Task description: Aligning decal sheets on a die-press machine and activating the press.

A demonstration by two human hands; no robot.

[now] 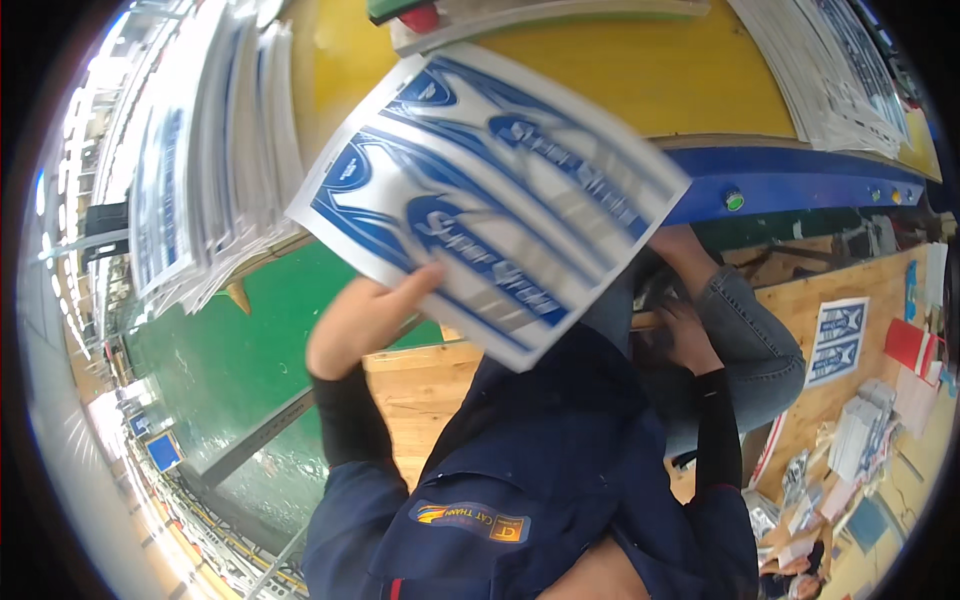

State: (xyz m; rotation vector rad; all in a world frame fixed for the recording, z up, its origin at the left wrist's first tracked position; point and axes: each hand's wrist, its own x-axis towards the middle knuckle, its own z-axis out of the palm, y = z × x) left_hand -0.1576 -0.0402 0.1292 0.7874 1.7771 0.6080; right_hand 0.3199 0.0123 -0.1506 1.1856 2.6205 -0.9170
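My left hand (375, 310) grips a printed sheet (470, 215) by its near-left edge, thumb on top and the other fingers underneath. The sheet is white with blue and grey shapes; it is tilted in front of me, and its far corner overlaps the edge of a metal bar. Down by my bent right leg is my right hand (688, 335), apart from the sheet. Its fingers are blurred against something dark, so I cannot make out whether it holds anything.
A tall stack of printed sheets (215, 150) stands on the left, another stack (825, 75) at the far right. The metal bar (560, 25) crosses the yellow worktop (640, 95). A green button (735, 200) sits on its blue front edge. A smaller printed sheet (838, 340) lies on wooden boarding.
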